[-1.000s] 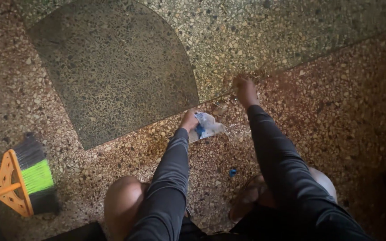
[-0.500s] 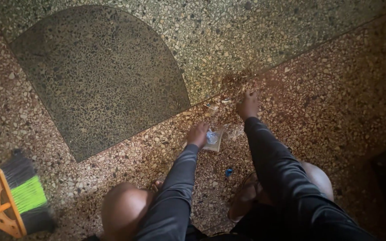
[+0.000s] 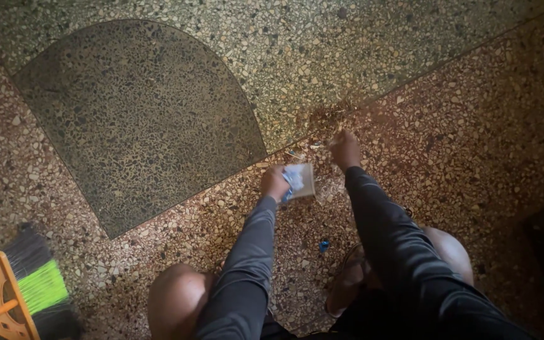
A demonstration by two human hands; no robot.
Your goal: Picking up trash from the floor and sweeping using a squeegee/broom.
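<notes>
On the speckled stone floor (image 3: pixel 473 126), just on the near side of the thin line where the reddish part met the pale greenish part, the person squatted with both arms stretched forward and knees showing at the bottom of the view. The left hand (image 3: pixel 274 183) was curled shut around a flat piece of card (image 3: pixel 301 181) with white and blue plastic wrappers bunched against it; the card was tilted, its far edge lowered toward the floor near that line, which read as a makeshift scoop angled to receive what was pushed onto it. The right hand (image 3: pixel 345 150) sat just beyond the card, at the line itself, fingers drawn together and pointing down into a small pile of brownish litter (image 3: pixel 332 119); whether it pinched anything or only raked the bits could not be told, as the fingertips were lost in the debris. Small scraps lay along the line between the two hands. A small blue bit (image 3: pixel 323 246) lay on the reddish side, well back from the line, between the forearms and close to a sandal (image 3: pixel 347 283) on the right foot. A broom (image 3: pixel 23 293) with orange head and green and black bristles lay far to the left of the line's end, well apart from both hands, past the dark arched inlay (image 3: pixel 140 119).
</notes>
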